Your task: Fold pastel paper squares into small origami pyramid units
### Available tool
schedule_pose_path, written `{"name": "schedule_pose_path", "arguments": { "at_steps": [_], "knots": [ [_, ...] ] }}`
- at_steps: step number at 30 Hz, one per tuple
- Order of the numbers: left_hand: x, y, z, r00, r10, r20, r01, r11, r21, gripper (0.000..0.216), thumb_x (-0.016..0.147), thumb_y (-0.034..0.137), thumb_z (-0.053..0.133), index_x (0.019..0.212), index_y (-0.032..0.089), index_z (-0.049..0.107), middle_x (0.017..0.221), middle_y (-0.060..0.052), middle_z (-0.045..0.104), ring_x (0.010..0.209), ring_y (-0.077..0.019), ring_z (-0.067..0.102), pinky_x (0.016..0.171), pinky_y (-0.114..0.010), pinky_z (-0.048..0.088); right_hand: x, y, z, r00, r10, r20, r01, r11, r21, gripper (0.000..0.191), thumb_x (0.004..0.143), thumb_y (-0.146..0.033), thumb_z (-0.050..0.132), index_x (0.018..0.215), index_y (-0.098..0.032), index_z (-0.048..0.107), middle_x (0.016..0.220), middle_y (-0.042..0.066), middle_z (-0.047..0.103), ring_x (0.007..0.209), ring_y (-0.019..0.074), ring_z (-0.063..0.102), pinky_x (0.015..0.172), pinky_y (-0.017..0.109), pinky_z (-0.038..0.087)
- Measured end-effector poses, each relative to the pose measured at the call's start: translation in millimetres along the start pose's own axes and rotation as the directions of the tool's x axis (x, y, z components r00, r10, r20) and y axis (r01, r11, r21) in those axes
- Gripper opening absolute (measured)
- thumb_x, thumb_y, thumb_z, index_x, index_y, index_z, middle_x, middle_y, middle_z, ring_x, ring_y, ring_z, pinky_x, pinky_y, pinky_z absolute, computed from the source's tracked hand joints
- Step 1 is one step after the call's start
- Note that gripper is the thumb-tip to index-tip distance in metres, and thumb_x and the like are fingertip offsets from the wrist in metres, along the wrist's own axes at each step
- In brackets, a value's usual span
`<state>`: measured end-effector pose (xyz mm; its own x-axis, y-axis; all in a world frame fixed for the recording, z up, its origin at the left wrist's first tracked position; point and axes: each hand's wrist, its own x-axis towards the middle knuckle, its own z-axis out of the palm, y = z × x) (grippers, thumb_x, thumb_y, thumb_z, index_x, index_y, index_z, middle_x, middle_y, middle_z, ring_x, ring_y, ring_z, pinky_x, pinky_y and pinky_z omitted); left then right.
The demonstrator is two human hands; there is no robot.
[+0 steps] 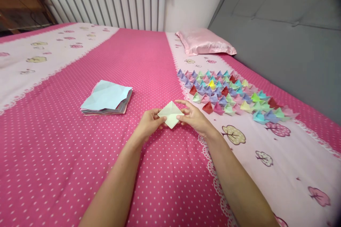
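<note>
A pale green folded paper [171,112], shaped like a small diamond with a crease across its middle, is held up just above the bed. My left hand [151,123] pinches its left corner, thumb on the front face. On the opposite corner, my right hand [195,117] grips it the same way, with the index finger raised behind the paper. The other fingers of both hands are partly hidden behind it. Off to the left lies a stack of paper sheets [108,95], light blue on top. Several rows of small folded paper boats [225,92] in many colours stand to the right.
The pink dotted bedsheet [80,170] has pale printed strips on both sides. A pink satin pillow [205,41] lies at the back right, beside a grey padded headboard [287,35]. Behind the bed are a white radiator [119,1] and a wooden table [22,5].
</note>
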<state>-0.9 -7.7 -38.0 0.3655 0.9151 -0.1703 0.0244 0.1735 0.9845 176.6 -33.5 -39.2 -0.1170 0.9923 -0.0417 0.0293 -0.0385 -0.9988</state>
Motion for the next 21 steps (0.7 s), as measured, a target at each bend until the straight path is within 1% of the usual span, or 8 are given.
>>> {"name": "schedule_pose_path", "arguments": {
  "at_steps": [3,6,9,12,16,18,21],
  "knots": [
    [-1.1,1.6,0.4,1.0,-0.013,0.01,0.014,1.0,-0.026,0.022,0.066,0.019,0.065,0.085,0.008,0.062,0.065,-0.004,0.066,0.051,-0.0082,0.054,0.051,-0.02,0.04,2.1,2.4,-0.3,0.997,-0.072,-0.023,0.072,0.997,-0.006,0.049,0.07,-0.018,0.064,0.118,-0.022,0.053,0.106,0.006,0.064,0.081,0.0143,0.064,0.071,0.027,0.051],
    [-2.0,2.7,0.7,0.999,-0.036,-0.004,0.035,0.998,-0.045,0.02,0.066,0.018,0.066,0.083,0.007,0.064,0.064,-0.004,0.066,0.049,-0.0071,0.052,0.05,-0.019,0.038,4.3,4.6,-0.9,0.99,-0.132,-0.041,0.133,0.991,0.028,0.044,0.069,-0.017,0.065,0.112,-0.021,0.058,0.115,0.007,0.061,0.091,0.0156,0.063,0.082,0.031,0.049],
    [-2.3,2.8,0.6,0.999,-0.042,-0.01,0.042,0.997,-0.058,0.017,0.066,0.017,0.066,0.08,0.008,0.064,0.065,-0.004,0.067,0.05,-0.0074,0.053,0.051,-0.019,0.038,5.7,5.6,-0.7,0.989,-0.136,-0.061,0.14,0.988,0.062,0.039,0.067,-0.018,0.067,0.106,-0.02,0.062,0.11,0.006,0.065,0.087,0.0155,0.064,0.082,0.033,0.049],
    [-2.3,2.4,0.2,0.999,-0.049,-0.004,0.048,0.997,-0.057,0.017,0.065,0.018,0.067,0.08,0.009,0.065,0.066,-0.004,0.067,0.052,-0.0084,0.054,0.052,-0.019,0.039,6.1,5.9,-0.5,0.987,-0.132,-0.088,0.139,0.988,0.067,0.035,0.066,-0.02,0.069,0.1,-0.02,0.065,0.103,0.005,0.068,0.084,0.0156,0.064,0.081,0.033,0.05],
    [-3.0,2.7,0.1,0.999,-0.04,-0.004,0.04,0.997,-0.066,0.019,0.065,0.019,0.067,0.081,0.009,0.065,0.067,-0.004,0.067,0.054,-0.0088,0.055,0.054,-0.02,0.041,5.2,5.4,-0.5,0.989,-0.101,-0.106,0.107,0.993,0.056,0.028,0.067,-0.029,0.071,0.093,-0.021,0.069,0.099,0.004,0.069,0.085,0.0156,0.063,0.081,0.033,0.049],
    [-3.5,3.1,0.4,0.999,-0.034,-0.006,0.033,0.996,-0.077,0.02,0.066,0.018,0.067,0.083,0.009,0.065,0.069,-0.004,0.067,0.056,-0.0089,0.056,0.057,-0.02,0.042,4.7,4.9,-0.2,0.993,-0.078,-0.091,0.083,0.995,0.058,0.028,0.066,-0.032,0.073,0.092,-0.021,0.069,0.095,0.004,0.07,0.083,0.0158,0.063,0.079,0.033,0.049],
    [-4.0,3.6,0.2,1.0,-0.022,0.007,0.023,0.995,-0.093,0.021,0.066,0.018,0.067,0.085,0.009,0.065,0.071,-0.003,0.067,0.055,-0.008,0.056,0.056,-0.02,0.041,4.2,4.2,0.7,0.992,-0.086,-0.094,0.092,0.994,0.064,0.03,0.062,-0.028,0.075,0.091,-0.02,0.068,0.089,0.002,0.07,0.08,0.0157,0.063,0.078,0.033,0.049]
  ]
}}
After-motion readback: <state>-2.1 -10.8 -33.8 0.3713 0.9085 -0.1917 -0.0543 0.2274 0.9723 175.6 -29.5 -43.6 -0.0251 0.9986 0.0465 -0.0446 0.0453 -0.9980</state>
